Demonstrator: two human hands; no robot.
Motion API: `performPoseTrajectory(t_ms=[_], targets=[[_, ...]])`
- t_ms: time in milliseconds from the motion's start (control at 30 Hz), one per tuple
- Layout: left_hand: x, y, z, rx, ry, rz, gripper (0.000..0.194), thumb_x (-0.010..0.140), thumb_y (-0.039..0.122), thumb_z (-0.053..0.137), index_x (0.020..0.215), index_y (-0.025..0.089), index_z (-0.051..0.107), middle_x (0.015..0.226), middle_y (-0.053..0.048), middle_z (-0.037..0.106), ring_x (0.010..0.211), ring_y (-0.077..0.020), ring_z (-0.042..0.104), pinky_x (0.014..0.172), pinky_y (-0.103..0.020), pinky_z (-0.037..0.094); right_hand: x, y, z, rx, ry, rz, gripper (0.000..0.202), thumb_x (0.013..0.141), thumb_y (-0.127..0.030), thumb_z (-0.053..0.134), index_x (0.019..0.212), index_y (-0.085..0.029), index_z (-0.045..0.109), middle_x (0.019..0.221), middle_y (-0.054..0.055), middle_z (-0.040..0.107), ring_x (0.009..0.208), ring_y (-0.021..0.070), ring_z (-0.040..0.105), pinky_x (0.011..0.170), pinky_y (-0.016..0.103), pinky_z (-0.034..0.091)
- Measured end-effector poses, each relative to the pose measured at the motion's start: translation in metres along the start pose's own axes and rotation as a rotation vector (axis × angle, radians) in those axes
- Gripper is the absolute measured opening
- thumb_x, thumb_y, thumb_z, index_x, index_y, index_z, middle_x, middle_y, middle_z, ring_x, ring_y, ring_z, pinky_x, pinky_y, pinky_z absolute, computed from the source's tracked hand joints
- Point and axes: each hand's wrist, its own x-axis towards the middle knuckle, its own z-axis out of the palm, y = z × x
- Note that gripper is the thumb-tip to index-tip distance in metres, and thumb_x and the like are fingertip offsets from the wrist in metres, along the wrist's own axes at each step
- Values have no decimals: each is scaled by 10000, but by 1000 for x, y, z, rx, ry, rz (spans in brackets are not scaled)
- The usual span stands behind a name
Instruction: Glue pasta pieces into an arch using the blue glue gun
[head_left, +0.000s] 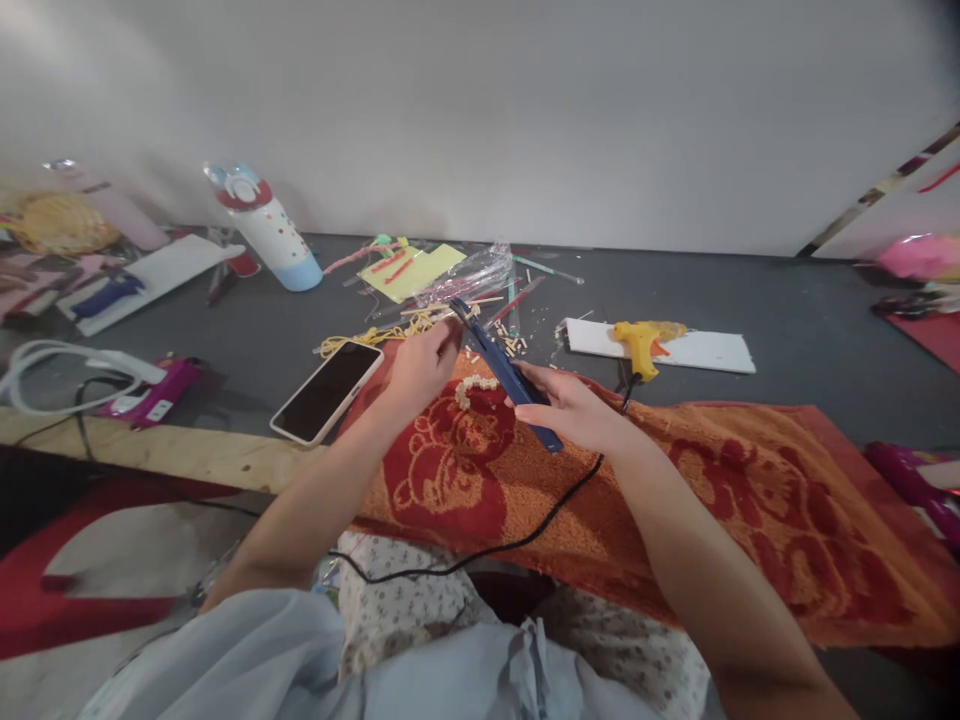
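A slim dark-blue object (501,362), long and flat like a phone seen edge-on, is held tilted above the towel. My right hand (564,402) grips its lower part, thumb on the near side and fingers behind. At its upper end, my left hand (426,358) is closed with the fingers curled against it; the fingertips are partly hidden. Under the object, a small curved string of pale beads or pieces (474,388) lies on the orange and red towel (570,510). Small pale bits (514,345) are scattered just beyond the towel.
A white-framed phone (328,392) lies left of my left arm. On the right, a yellow glue gun (639,345) rests on a white board (712,350); a black cord (480,553) crosses the towel. A bottle (270,235), yellow paper (409,272) and a magenta power strip (154,392) are around.
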Motion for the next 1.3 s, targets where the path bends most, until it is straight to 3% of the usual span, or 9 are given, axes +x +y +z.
performPoseTrajectory(t_ms=[233,633,800,933,1067,1300], targets=[[2,1,-4,12,-41,-8,189,882,241,440,769,189,583,638,-34,585,560,-149,485,557,-274,308,-1,-4,-3,-2,-37,31,678,812,-385,660,1429,-165,483,1235,133,654,1211,286,586,1030,466,477],[2,0,-4,18,-78,-19,223,890,263,413,818,193,613,746,-71,667,668,-187,582,598,-283,352,-1,-7,-2,-13,-61,63,719,804,-404,643,1450,-157,444,1307,146,604,1208,288,584,1034,476,478],[3,-1,-3,17,-88,-11,220,899,277,405,799,201,586,740,-67,652,666,-187,575,594,-283,336,-2,-12,-2,-31,-77,76,642,840,-349,608,1431,-151,453,1108,118,665,1070,253,621,929,432,522],[4,-4,-2,63,-99,12,233,918,291,400,791,208,577,725,-62,635,659,-192,577,586,-289,316,-3,-15,-1,-20,-106,73,494,856,-327,580,1308,-131,543,936,72,649,892,206,614,827,387,527],[4,-6,-3,108,-93,36,242,932,288,395,817,208,593,731,-60,645,666,-198,593,581,-289,318,-2,-12,0,8,-105,66,457,855,-331,586,1277,-157,557,893,41,615,748,159,565,722,337,510],[5,-5,-5,78,-119,53,270,944,294,390,893,191,634,810,-86,689,713,-209,627,614,-293,381,-1,-8,1,25,-108,87,481,866,-356,578,1301,-156,530,926,49,613,748,156,559,715,333,507]])
